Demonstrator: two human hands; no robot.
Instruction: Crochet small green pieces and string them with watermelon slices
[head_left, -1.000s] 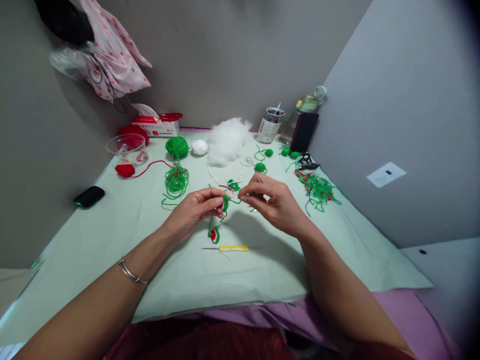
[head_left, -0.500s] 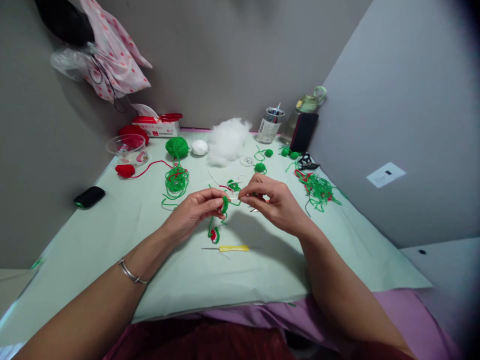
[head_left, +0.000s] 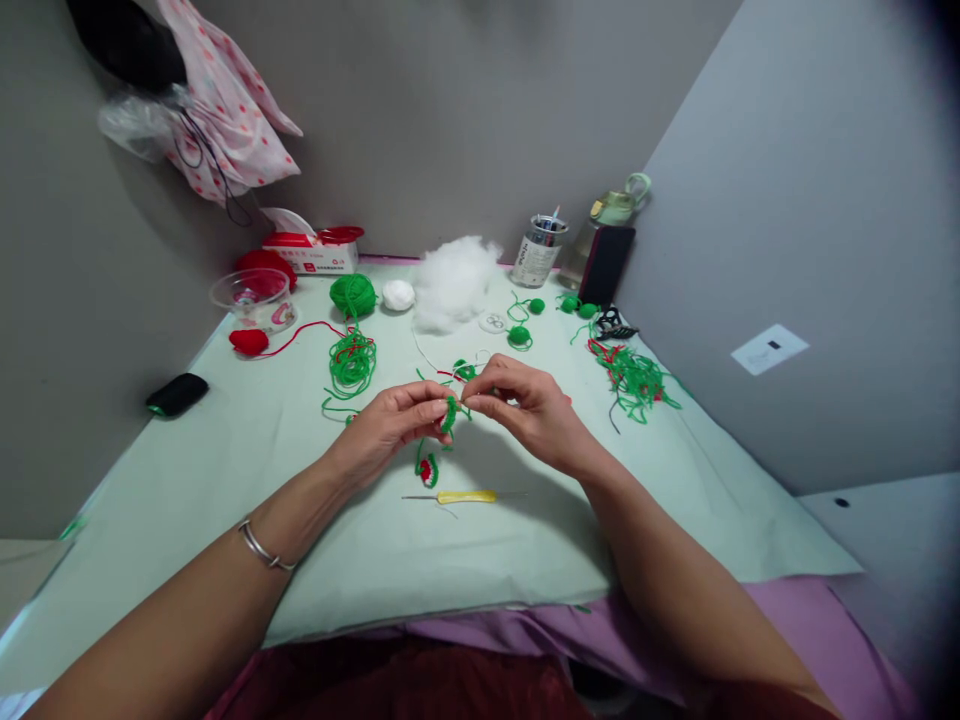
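Observation:
My left hand (head_left: 401,420) pinches a small crocheted piece (head_left: 448,414) in green, white and red between thumb and fingers. Close beside it, my right hand (head_left: 529,405) has thumb and forefinger pressed together at the piece's edge, on a thin needle that the fingertips mostly cover. Green yarn trails below the held piece. A second crocheted piece (head_left: 428,470), red, white and green, lies on the table under my hands. Nearer to me rests a crochet hook (head_left: 466,497) with a yellow handle.
Green yarn (head_left: 352,365) lies loosely coiled at left, near a clear plastic tub (head_left: 259,300). White stuffing (head_left: 457,285) sits at the back. Tangled yarn scraps (head_left: 637,380) are at right, before a phone (head_left: 607,265) leaning on a bottle (head_left: 616,207).
My right hand has moved left, closing the gap to the crocheted piece; the needle that showed between the hands is now mostly hidden. My left hand has stayed nearly still.

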